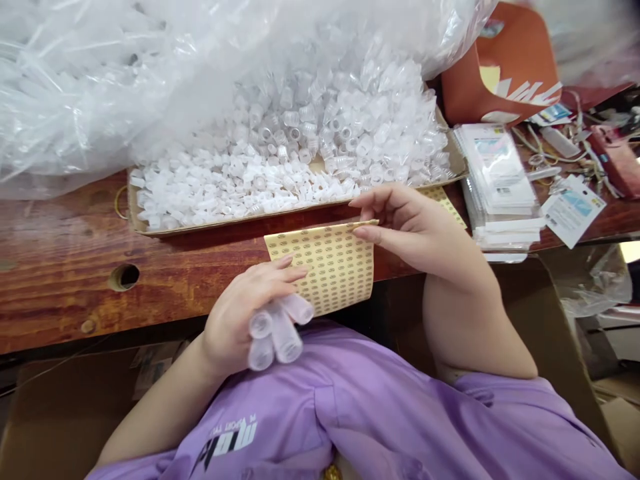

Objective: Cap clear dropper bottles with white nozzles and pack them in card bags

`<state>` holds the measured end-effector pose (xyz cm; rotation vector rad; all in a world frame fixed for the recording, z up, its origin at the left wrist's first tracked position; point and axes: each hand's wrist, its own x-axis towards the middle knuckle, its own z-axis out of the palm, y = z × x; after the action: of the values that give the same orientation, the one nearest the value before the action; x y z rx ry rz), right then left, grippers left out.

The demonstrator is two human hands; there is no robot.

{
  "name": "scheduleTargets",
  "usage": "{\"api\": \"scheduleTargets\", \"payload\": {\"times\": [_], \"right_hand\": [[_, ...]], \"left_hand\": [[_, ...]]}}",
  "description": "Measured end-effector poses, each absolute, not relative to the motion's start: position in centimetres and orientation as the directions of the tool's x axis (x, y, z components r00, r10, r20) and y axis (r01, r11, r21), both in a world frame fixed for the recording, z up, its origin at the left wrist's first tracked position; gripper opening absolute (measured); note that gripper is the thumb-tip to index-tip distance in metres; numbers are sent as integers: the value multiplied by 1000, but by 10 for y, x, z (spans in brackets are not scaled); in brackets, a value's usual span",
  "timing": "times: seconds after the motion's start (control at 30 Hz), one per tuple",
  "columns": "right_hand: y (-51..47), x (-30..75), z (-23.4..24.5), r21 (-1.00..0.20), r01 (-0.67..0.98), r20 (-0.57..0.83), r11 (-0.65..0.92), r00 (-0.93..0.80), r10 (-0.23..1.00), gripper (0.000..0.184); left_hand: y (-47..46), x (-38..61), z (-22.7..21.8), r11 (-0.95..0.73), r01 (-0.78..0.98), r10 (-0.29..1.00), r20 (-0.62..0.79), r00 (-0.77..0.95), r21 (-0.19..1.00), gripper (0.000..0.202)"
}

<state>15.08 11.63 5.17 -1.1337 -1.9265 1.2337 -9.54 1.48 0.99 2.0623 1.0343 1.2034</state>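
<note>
Several clear plastic tubes [287, 339] are bunched in my left hand [240, 300], their round ends facing me. The fingers of that hand curl over the tubes and lie on the left part of a yellow sticker sheet [336, 263]. Small dark oval prints run in rows across the sheet. My right hand [400, 217] pinches the sheet's top right edge between thumb and fingers. The sheet hangs curved over the front edge of the table, tilted toward me.
A shallow cardboard tray [210, 230] heaped with small clear and white plastic parts [300, 147] lies behind my hands. Large plastic bags [90, 87] bulge at the back left. At right stand an orange bin [465, 83] and a stack of packaged cards [500, 180]. The wooden table [55, 267] has a round hole [124, 277].
</note>
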Motion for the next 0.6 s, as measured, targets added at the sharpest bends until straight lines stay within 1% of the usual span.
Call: {"api": "scheduleTargets", "payload": {"times": [0.03,0.1,0.2,0.23,0.33,0.37,0.4,0.43,0.47,0.5,0.53,0.57,0.6], "right_hand": [[121,148,55,-932,296,54,208,-454,889,25],[137,139,60,-940,239,127,243,-416,901,28],[169,122,65,-914,254,203,315,-386,900,36],[177,116,67,-897,280,228,343,-372,900,39],[182,102,73,-813,381,349,439,-285,893,46],[175,98,76,-800,395,372,452,-264,890,43],[166,95,79,-809,385,359,443,-273,892,38],[154,93,81,-846,350,295,402,-320,900,31],[141,91,82,-899,303,180,316,-403,897,26],[129,89,82,-945,269,24,186,-510,860,26],[118,87,81,-965,258,-131,38,-607,784,31],[108,86,79,-959,266,-258,-97,-677,689,35],[100,85,76,-940,278,-340,-197,-718,608,39]], "left_hand": [[12,-96,13,-532,278,844,478,242,799,31],[6,-96,23,-484,174,875,479,75,857,36],[0,-92,37,-432,113,887,444,-126,895,32],[-1,-91,39,-406,112,895,420,-150,907,29],[-2,-95,38,-372,167,907,395,-144,913,25],[-1,-99,36,-363,194,910,392,-137,911,24],[0,-103,33,-362,233,912,395,-114,903,24],[1,-107,30,-379,281,906,416,-84,882,24],[4,-112,28,-413,337,892,451,-39,846,26],[7,-116,28,-459,400,871,491,26,793,28],[10,-118,28,-517,461,839,534,107,721,30],[14,-120,29,-572,509,803,566,187,643,31],[17,-121,31,-618,535,768,588,255,576,30]]}}
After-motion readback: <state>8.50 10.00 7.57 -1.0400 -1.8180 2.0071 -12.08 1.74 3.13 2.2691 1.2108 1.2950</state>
